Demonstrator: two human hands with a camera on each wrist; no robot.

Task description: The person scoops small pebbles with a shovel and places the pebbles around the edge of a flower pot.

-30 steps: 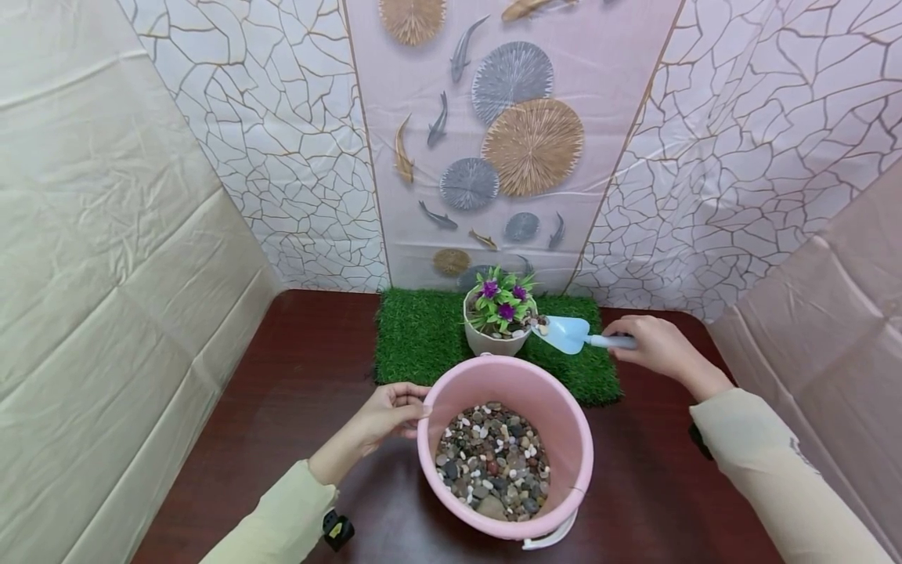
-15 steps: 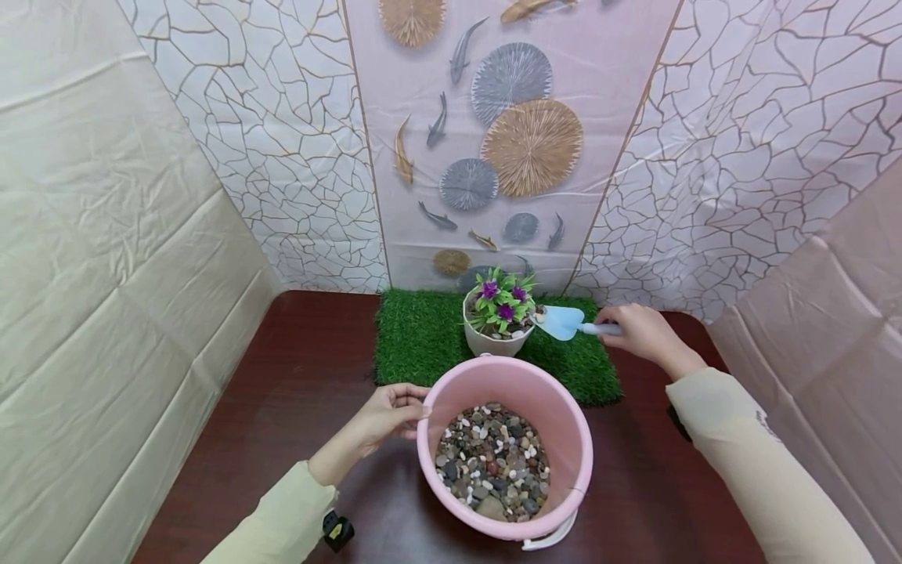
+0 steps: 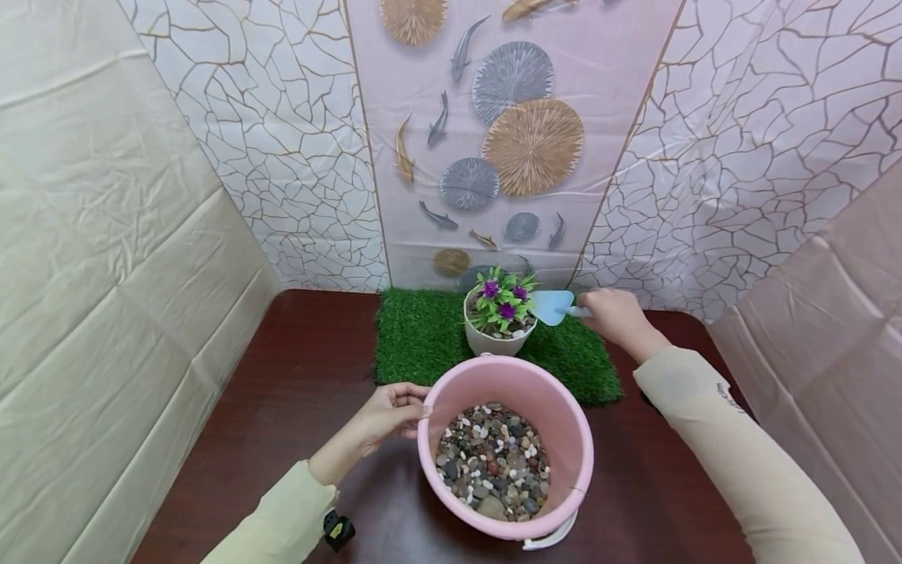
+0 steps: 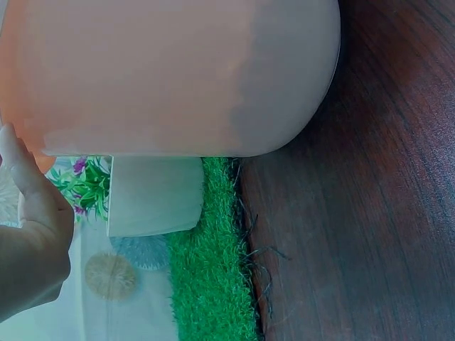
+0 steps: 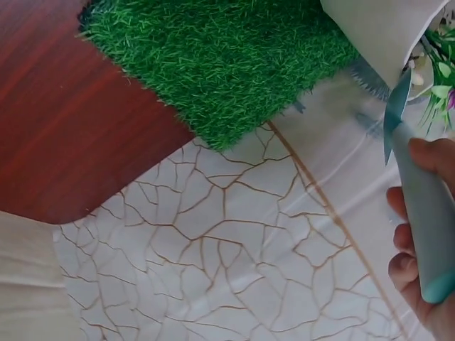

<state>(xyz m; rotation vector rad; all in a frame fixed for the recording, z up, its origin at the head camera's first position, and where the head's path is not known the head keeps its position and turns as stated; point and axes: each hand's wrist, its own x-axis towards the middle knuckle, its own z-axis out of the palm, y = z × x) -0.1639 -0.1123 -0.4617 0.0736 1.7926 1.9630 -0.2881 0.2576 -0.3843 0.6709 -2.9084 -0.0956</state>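
A light blue hand trowel [image 3: 551, 306] is gripped by its pale handle in my right hand [image 3: 615, 315]. Its blade is tilted at the right rim of a white flower pot [image 3: 489, 343], which holds a green plant with purple flowers [image 3: 503, 298] and pebbles. In the right wrist view, fingers curl round the trowel handle [image 5: 425, 220]. A pink bucket [image 3: 578, 439] stands in front of the pot, with mixed pebbles [image 3: 493, 462] inside. My left hand [image 3: 391, 411] pinches the bucket's left rim, thumb at the rim and other fingers outside.
The pot stands on a green artificial grass mat [image 3: 416, 337] at the back of a dark red-brown table [image 3: 303, 392]. A white bucket handle [image 3: 552, 535] hangs at the bucket's front. Patterned cloth walls [image 3: 296, 157] rise behind and at both sides.
My right hand has moved left and up, tilting the trowel. The pebbles seen at the blade's tip earlier no longer show there. My left hand and the bucket have stayed put.
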